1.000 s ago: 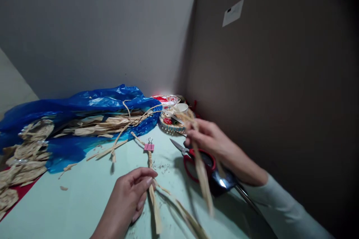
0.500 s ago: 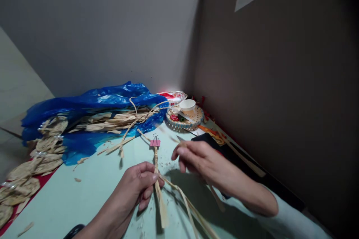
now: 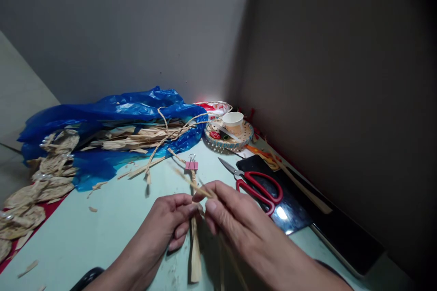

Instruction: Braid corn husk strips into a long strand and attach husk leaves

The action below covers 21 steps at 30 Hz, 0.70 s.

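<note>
A pink binder clip grips the top of a thin braid of pale, dried, husk-like strips. Below the clip, my left hand pinches the braid between thumb and fingertips. A flat loose strip hangs down beneath those fingers. My right hand is closed right beside it, thumb and index finger pinching a thin strand whose blurred end points up and left toward the clip. Other strands trail down under the right hand, partly hidden by it. Red-handled scissors lie just beyond my right hand.
A blue plastic bag holding dried strips lies at the back left. Husk rosettes line the left edge. A round woven tray carries a paper cup. Dark flat panels lie along the right wall.
My right hand has moved left and down to the braid and now pinches a strand there. The scissors have come into plain view. My left hand stays on the braid.
</note>
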Each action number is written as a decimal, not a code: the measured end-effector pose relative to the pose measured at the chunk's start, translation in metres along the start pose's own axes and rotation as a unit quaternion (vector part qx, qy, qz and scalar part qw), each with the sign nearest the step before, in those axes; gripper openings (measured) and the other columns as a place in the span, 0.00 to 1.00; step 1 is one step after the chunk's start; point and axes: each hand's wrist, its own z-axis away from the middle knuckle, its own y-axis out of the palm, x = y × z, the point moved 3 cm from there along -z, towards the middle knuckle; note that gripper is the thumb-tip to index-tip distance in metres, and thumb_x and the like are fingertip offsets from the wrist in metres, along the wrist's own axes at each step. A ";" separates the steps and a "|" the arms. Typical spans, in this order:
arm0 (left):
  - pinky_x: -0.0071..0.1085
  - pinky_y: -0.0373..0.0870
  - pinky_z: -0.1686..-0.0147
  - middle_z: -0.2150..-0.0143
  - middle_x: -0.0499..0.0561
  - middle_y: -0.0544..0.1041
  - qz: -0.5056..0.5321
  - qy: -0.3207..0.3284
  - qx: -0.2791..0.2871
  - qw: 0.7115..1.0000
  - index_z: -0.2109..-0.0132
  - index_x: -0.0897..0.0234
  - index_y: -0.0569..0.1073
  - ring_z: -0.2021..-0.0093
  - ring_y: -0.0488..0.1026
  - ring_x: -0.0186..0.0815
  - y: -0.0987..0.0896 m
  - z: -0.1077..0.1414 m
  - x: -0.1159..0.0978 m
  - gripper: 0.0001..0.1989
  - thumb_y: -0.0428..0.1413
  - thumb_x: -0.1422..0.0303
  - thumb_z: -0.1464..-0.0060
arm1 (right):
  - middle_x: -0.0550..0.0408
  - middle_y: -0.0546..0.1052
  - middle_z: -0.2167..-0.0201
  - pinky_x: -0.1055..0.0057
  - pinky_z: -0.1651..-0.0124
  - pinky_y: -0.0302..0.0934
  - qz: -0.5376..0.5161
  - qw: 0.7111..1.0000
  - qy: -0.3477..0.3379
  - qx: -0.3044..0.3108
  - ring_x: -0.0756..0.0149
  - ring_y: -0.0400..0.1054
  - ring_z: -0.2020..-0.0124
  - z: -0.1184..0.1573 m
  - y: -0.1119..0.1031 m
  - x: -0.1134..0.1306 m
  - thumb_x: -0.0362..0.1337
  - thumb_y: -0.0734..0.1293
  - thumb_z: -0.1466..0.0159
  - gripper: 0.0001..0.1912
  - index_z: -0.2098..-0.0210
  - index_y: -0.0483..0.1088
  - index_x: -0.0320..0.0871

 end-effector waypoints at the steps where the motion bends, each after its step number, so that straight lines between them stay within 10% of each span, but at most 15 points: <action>1: 0.20 0.41 0.87 0.85 0.38 0.58 -0.004 0.000 -0.012 1.000 0.69 0.66 0.72 0.86 0.45 0.21 0.000 0.000 0.000 0.10 0.60 0.63 0.51 | 0.56 0.73 0.67 0.74 0.65 0.56 0.024 1.000 -0.007 0.011 0.69 0.65 0.66 0.001 0.004 0.000 0.43 0.53 0.28 0.14 0.59 0.66 0.45; 7: 0.21 0.45 0.84 0.87 0.39 0.58 -0.030 0.014 -0.012 0.999 0.69 0.70 0.76 0.85 0.50 0.22 -0.001 0.002 0.000 0.12 0.60 0.62 0.50 | 0.54 0.74 0.75 0.73 0.73 0.52 0.176 0.977 -0.002 0.124 0.69 0.61 0.77 0.002 0.034 -0.013 0.34 0.56 0.34 0.13 0.69 0.71 0.42; 16: 0.20 0.41 0.87 0.88 0.37 0.58 0.011 -0.006 -0.028 1.000 0.67 0.68 0.75 0.89 0.48 0.20 -0.003 0.003 0.000 0.10 0.60 0.64 0.51 | 0.51 0.74 0.67 0.71 0.67 0.57 0.225 0.974 0.035 -0.017 0.64 0.68 0.68 0.003 0.009 -0.012 0.38 0.52 0.30 0.13 0.67 0.62 0.45; 21: 0.19 0.43 0.88 0.89 0.38 0.61 -0.010 -0.009 -0.021 1.000 0.69 0.67 0.73 0.91 0.49 0.20 -0.002 0.003 0.001 0.08 0.58 0.65 0.49 | 0.53 0.74 0.74 0.70 0.76 0.47 0.372 0.927 0.041 0.020 0.63 0.68 0.75 0.001 0.021 -0.020 0.31 0.54 0.32 0.07 0.64 0.61 0.44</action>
